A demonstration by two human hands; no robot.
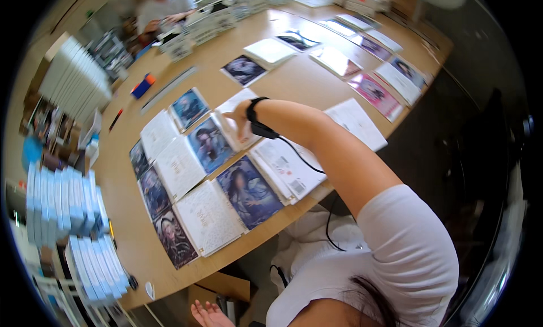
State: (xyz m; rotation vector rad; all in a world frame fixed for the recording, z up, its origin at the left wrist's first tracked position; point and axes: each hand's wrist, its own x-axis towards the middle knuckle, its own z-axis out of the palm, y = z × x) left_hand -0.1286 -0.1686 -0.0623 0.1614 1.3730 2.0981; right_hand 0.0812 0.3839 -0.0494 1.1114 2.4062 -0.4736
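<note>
Here our right hand (240, 122) bends over a white booklet (231, 103) near the frame's centre, the booklet's long axis slanting from upper left to lower right; we cannot tell whether the fingers pinch it. Our left hand (211, 315), bottom edge, has fingers loosely apart.

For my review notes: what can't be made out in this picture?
All in the head view:
- Right hand: blurred; its grip on the white booklet is unclear.
- Left hand: wrist cut off by the lower edge.
- White sheet: partly hidden by the right forearm.
- Co-worker's hands: too small to tell what they hold.
</note>
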